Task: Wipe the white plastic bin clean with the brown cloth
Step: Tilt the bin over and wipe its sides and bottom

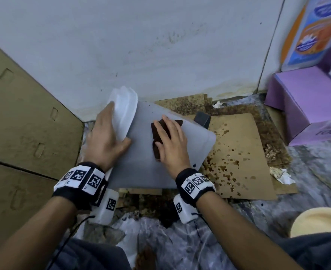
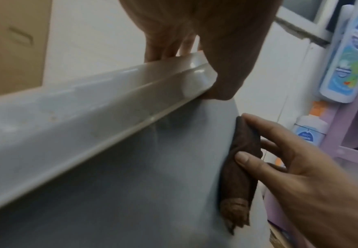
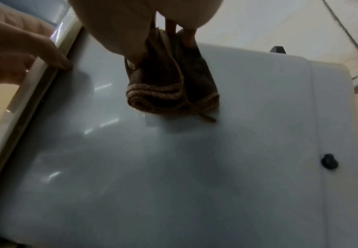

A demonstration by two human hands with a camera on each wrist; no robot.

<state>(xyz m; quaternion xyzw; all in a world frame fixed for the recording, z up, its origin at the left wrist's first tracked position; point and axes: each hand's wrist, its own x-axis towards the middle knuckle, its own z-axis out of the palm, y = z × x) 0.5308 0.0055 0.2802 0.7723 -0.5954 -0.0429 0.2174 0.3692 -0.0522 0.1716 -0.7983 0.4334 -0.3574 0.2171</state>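
Note:
The white plastic bin lies on its side on the floor, one flat wall facing up. My left hand grips its rim at the left, fingers over the edge and thumb on the wall. My right hand presses the folded brown cloth flat against the upturned wall with straight fingers. In the right wrist view the cloth is bunched under the palm on the glossy bin wall. The left wrist view shows the cloth from the side under the right hand's fingers.
Stained cardboard lies on the floor under and right of the bin. A large brown carton stands at the left, a white wall behind. Purple boxes and bottles crowd the right. Crumpled plastic sheeting covers the near floor.

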